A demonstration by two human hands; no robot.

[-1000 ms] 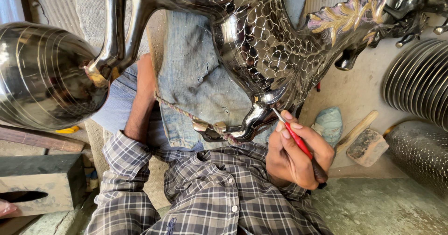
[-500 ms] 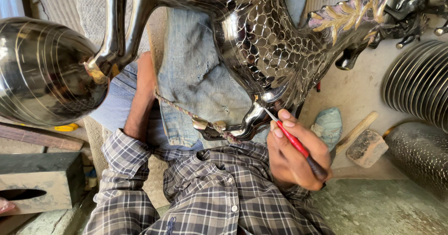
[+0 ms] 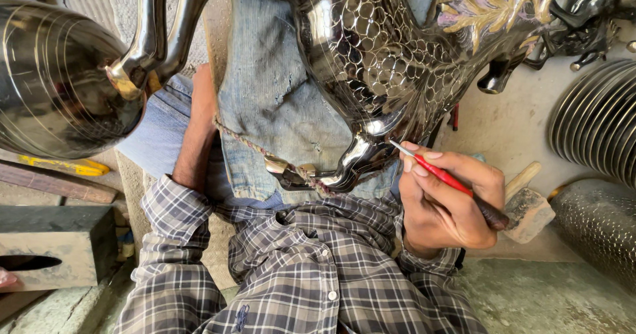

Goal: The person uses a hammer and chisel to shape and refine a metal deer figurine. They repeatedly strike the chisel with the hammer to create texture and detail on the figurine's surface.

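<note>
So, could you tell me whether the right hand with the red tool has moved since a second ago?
Barely. The right hand holds the red tool at nearly the same spot beside the metal horse's bent leg; its tip sits slightly higher along that leg.

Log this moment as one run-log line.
right hand: grips red-handled engraving tool | tip: on black metal horse leg | left hand: hidden behind the horse

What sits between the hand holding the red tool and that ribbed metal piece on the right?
In the head view, a wooden-handled mallet lies on the floor between the right hand and the ribbed metal piece.

shirt (image 3: 298,274): grey-white plaid, white buttons | jeans (image 3: 278,102): faded blue, smudged
</note>
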